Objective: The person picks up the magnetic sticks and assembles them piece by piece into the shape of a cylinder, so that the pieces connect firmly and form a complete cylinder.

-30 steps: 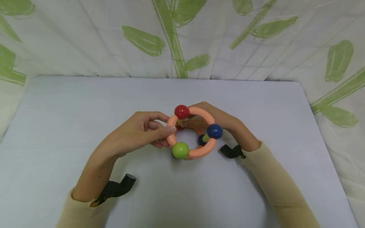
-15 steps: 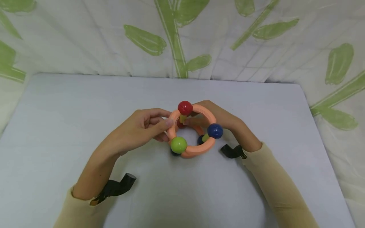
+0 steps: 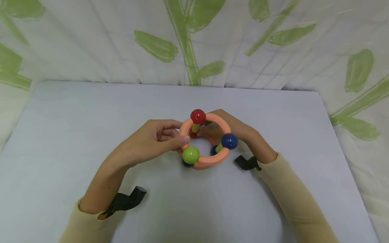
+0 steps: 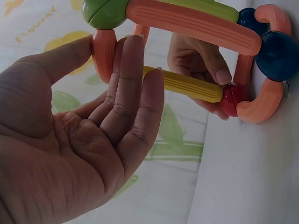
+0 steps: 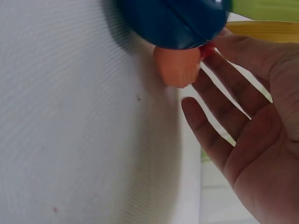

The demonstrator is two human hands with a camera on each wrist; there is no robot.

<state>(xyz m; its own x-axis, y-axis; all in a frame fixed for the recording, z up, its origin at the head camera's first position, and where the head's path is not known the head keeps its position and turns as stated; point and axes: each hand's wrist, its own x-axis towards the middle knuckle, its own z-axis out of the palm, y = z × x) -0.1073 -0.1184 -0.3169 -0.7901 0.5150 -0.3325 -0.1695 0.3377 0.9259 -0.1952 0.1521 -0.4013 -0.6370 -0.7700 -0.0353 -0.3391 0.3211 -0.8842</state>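
Note:
A magnetic ball-and-stick construction stands at the middle of the table: two rings of orange curved sticks (image 3: 214, 160), one above the other, joined by straight sticks. Its upper ring carries a red ball (image 3: 198, 116), a blue ball (image 3: 229, 141) and a green ball (image 3: 190, 155). My left hand (image 3: 143, 145) pinches the upper ring's left curved stick between thumb and fingers. Behind the construction, my right hand (image 3: 235, 124) pinches the lower red ball (image 4: 233, 99) at the foot of the yellow stick (image 4: 191, 87); some of its fingers are hidden in the head view.
The white table (image 3: 194, 209) has its far edge against a pale cloth (image 3: 112, 50) with green leaf prints. Black wrist-worn mounts (image 3: 129, 199) jut out below both hands.
The upper ring has turned slightly: its red ball has shifted right and its green ball a little up and left. Both hands keep their places on the construction.

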